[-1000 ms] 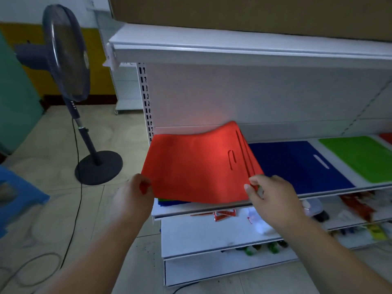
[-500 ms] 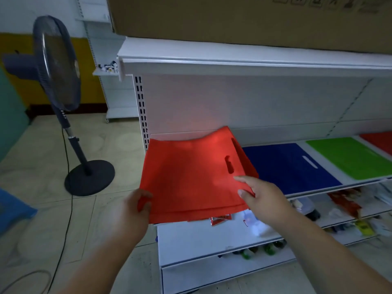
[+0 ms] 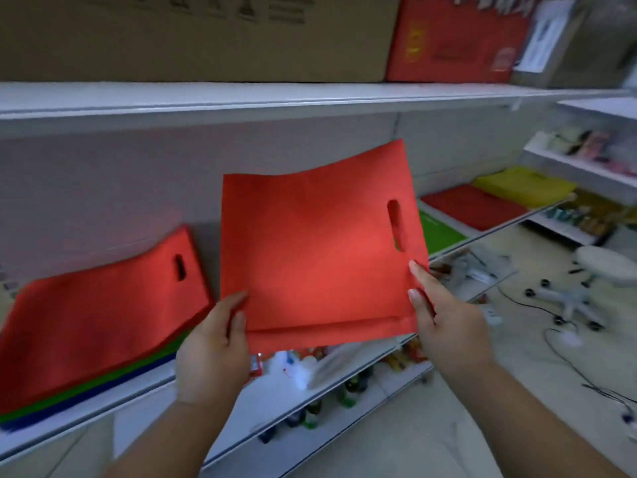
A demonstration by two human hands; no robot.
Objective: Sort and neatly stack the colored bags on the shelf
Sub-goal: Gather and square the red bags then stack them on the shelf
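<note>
I hold a flat red bag [image 3: 310, 250] with a cut-out handle up in front of the shelf. My left hand [image 3: 213, 346] pinches its lower left corner and my right hand [image 3: 437, 312] grips its lower right edge. At the left on the white shelf [image 3: 103, 405] lies a mixed pile with another red bag [image 3: 96, 319] on top and green and blue bags under it. Further right on the shelf lie a green bag [image 3: 437, 232], a red bag stack [image 3: 472, 205] and a yellow bag stack [image 3: 524, 184]. A blue stack is hidden behind the held bag.
Cardboard boxes [image 3: 193, 32] and a red box [image 3: 455, 39] sit on the upper shelf. Lower shelves [image 3: 327, 370] hold small bottles and packets. A white wheeled stool [image 3: 599, 270] and cables lie on the tiled floor at right, before another shelf unit [image 3: 586, 160].
I have lifted one red bag off the left pile and carried it to the right and up. The view has swung right, so the fan is gone and the red and yellow stacks appear.
</note>
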